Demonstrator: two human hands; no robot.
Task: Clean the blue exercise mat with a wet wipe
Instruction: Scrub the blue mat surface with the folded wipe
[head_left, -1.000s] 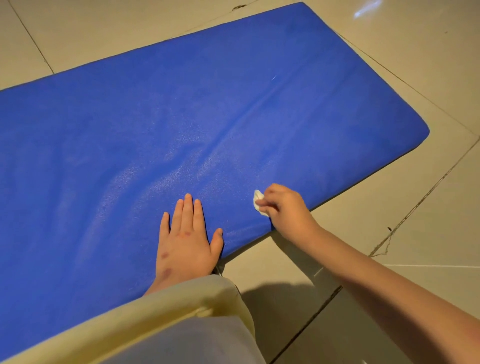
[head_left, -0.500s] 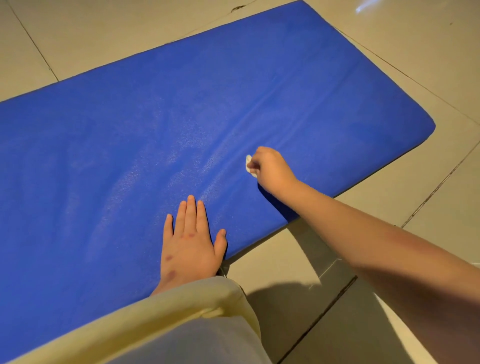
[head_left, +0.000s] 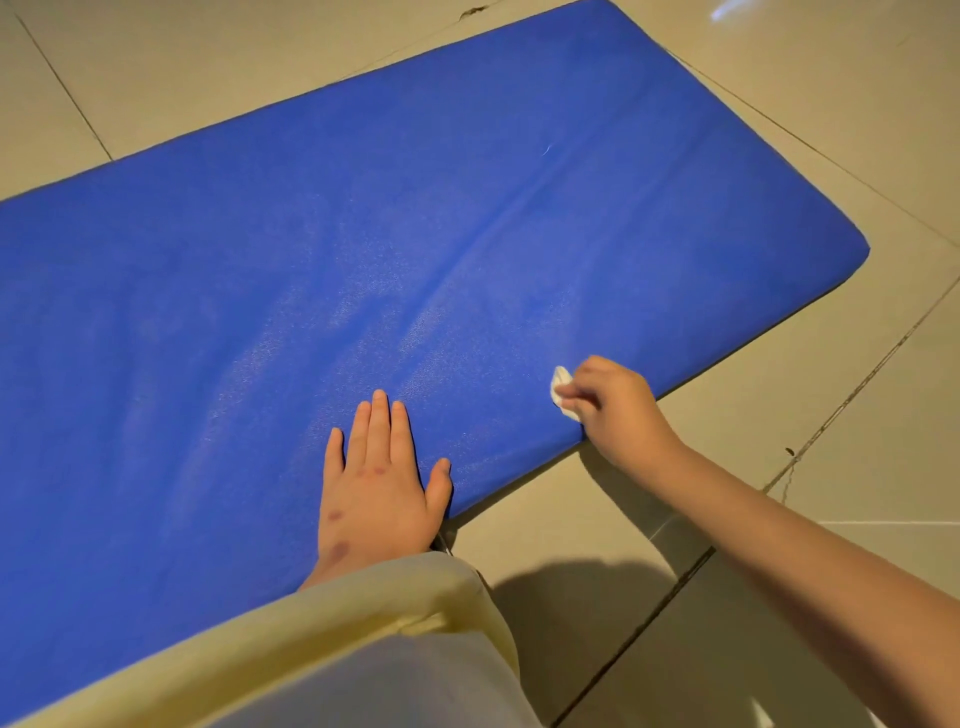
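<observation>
Wiping in progress: right hand (head_left: 615, 408) pinches the wet wipe (head_left: 561, 393) at the blue exercise mat's (head_left: 467, 218) near edge. Left hand (head_left: 376, 491) (fingers straight, together) presses flat nearby. Next stroke likely needs firm pressure toward the mat's far side.

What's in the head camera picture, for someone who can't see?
A right hand pinches a white wet wipe near the edge of a blue exercise mat. The left hand rests flat on the mat, which lies on beige floor tiles.
</observation>
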